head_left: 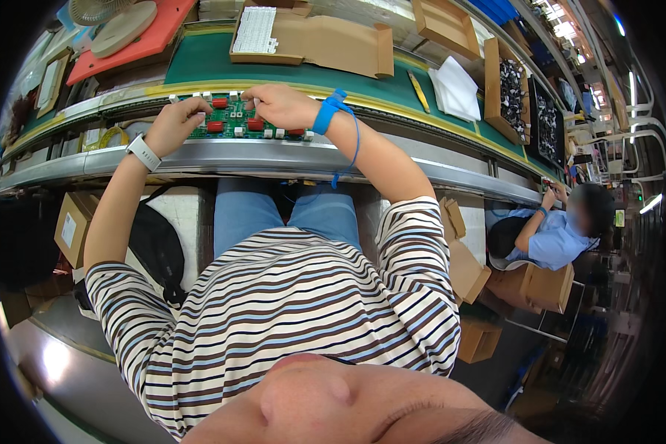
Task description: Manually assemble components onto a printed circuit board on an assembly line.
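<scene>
A green circuit board (pixel 229 120) lies in front of me between the rails of the line. It carries red block-shaped components (pixel 214 126) and several small white connectors (pixel 238 132). My left hand (pixel 177 123) is over the board's left end, its fingers curled and the fingertips together; whatever they pinch is too small to name. Over the upper middle of the board is my right hand (pixel 280 106), its index finger and thumb bent down at the components. Its fingertips are partly hidden, and I cannot make out what is between them. A blue wrist strap (pixel 325 113) with a cord circles my right wrist.
Beyond the board, a cardboard box (pixel 348 50) with white parts (pixel 256 29) lies on the green surface. To its right are a yellow cutter (pixel 418 91), white sheets (pixel 455 89) and a box of black parts (pixel 512 81). A metal rail (pixel 274 151) runs before me; another person (pixel 551 233) sits far right.
</scene>
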`<state>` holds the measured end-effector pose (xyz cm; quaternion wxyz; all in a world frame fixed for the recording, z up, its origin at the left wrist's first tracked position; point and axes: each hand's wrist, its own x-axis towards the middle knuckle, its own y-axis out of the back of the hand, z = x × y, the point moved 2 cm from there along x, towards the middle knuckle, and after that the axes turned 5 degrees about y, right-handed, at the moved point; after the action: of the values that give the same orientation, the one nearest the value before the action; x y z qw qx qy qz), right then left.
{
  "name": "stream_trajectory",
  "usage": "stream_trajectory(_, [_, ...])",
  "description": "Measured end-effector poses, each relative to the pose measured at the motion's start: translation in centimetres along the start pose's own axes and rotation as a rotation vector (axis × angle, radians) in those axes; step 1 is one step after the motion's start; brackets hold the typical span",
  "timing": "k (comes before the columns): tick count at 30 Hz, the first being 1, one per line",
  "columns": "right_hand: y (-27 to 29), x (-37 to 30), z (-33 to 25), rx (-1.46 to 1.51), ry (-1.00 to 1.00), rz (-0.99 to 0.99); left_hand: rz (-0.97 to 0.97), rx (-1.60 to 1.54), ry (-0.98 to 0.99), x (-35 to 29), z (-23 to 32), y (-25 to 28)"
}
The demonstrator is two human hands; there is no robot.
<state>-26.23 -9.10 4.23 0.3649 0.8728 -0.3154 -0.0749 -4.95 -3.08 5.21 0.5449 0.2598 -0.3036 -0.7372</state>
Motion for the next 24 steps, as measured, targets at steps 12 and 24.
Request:
stream_trajectory(12, [-2.6, 2.1, -2.0, -0.189, 0.020, -0.037, 0.082, 0.328, -0.118, -0.8, -1.0, 0.3])
stream_trajectory(24, [-3.8, 2.7, -2.4, -0.346, -0.001, -0.054, 0.039, 0.351, -0.188, -0.5, -1.3, -0.5])
